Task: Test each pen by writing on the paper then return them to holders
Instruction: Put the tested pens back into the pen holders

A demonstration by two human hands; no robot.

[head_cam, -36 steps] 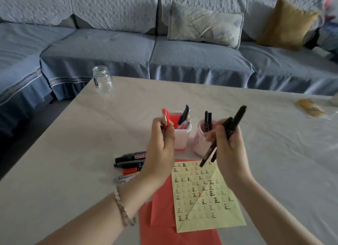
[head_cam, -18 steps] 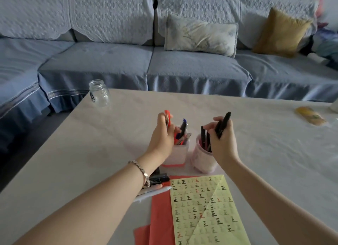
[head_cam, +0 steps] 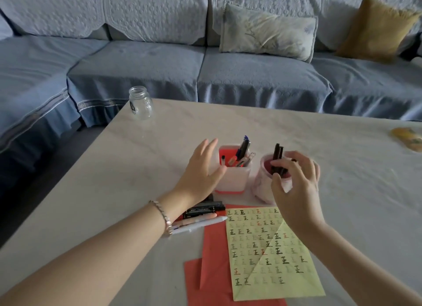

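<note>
Two holders stand mid-table: a square pink holder (head_cam: 233, 180) with several pens, and a round pink cup (head_cam: 262, 184) with black pens (head_cam: 278, 156) standing in it. My left hand (head_cam: 202, 168) hovers with fingers spread beside the square holder and holds nothing. Over the round cup, my right hand (head_cam: 296, 184) has loosely bent fingers, its fingertips near the black pens without gripping them. A yellow paper (head_cam: 269, 251) covered in written marks lies on red paper (head_cam: 214, 267). Several markers and a white pen (head_cam: 201, 216) lie left of the sheet, partly under my left wrist.
A clear glass jar (head_cam: 139, 102) stands near the table's far left corner. A yellow-orange object (head_cam: 406, 137) lies at the right edge. A blue sofa with cushions (head_cam: 267, 32) runs behind the marble table (head_cam: 114, 191).
My left hand let go of the red pen into the square holder and opened. My right hand released the black pens into the round cup. The view tilted back down.
</note>
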